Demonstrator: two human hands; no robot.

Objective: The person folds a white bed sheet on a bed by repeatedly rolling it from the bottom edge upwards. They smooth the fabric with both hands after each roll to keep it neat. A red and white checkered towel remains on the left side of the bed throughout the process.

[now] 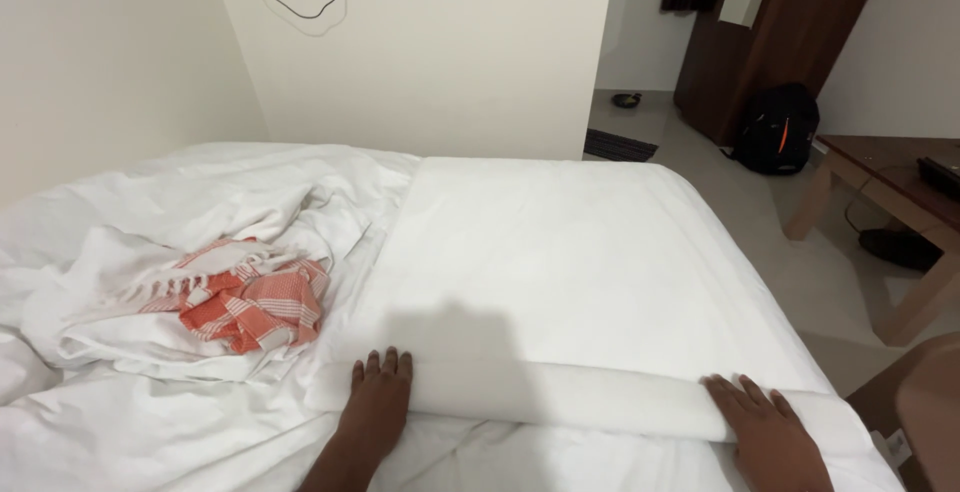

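The left hand's fingers (pixel 385 364) lie flat and nearly together, pointing far, pressed on the near left end of a white roll (pixel 600 397) of bedding; the left hand (pixel 377 402) clamps nothing, it only rests palm down. The right hand's fingers (pixel 735 392) are slightly spread and laid over the right end of the same roll, the right hand (pixel 765 437) palm down too, gripping nothing that can be seen. The roll runs left to right along the near edge of a smooth white sheet (pixel 560 252), which lies flat over the right half of the bed and reaches to the far edge. A shadow falls on the sheet just beyond the left hand. To the left, crumpled white bedding (pixel 150 222) is heaped, and on it, near the left hand but apart from it, lies a bunched orange and white towel (pixel 255 307) with a fringe. Beyond the bed on the right, a black backpack (pixel 778 127) stands on the floor against a dark wardrobe (pixel 790 22), and a wooden table (pixel 880 182) stands at the right edge.
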